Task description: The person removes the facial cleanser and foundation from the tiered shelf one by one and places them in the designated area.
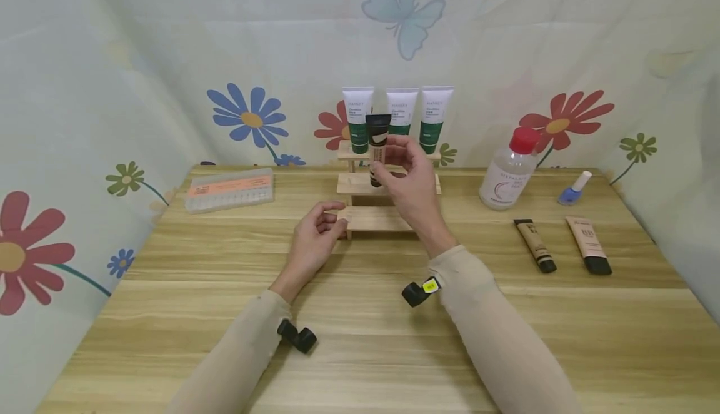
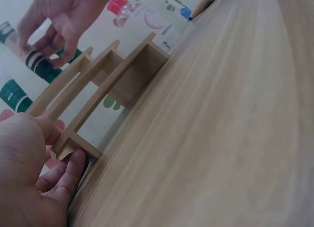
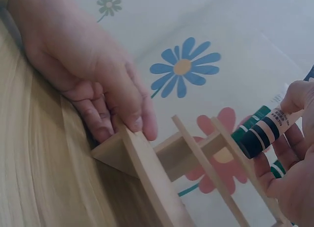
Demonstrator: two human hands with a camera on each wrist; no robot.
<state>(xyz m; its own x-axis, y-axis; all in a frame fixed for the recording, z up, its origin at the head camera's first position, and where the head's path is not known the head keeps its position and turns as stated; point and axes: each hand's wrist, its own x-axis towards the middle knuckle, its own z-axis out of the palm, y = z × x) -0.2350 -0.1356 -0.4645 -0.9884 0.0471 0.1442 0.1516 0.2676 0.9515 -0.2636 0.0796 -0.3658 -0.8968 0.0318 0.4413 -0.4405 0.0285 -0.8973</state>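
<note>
A small wooden three-step rack [image 1: 379, 217] stands at the back of the table. My left hand [image 1: 316, 239] grips the left end of its lowest step, thumb above and fingers underneath in the left wrist view. In my right hand [image 1: 415, 192] a beige and black cosmetic tube [image 1: 379, 151] is held upright, pinched between thumb and fingers, cap down, over the left part of the middle step. Whether its cap touches that step I cannot tell. Behind it, white and green tubes [image 1: 437, 117] stand on the top step; one is partly hidden by my right hand.
On the right are a clear bottle with a red cap [image 1: 509, 170], a blue nail polish bottle [image 1: 574, 190], a gold and black tube [image 1: 534, 245] and a pink and black tube [image 1: 588, 245]. A flat translucent case [image 1: 229, 190] lies at the back left. A flowered curtain hangs behind.
</note>
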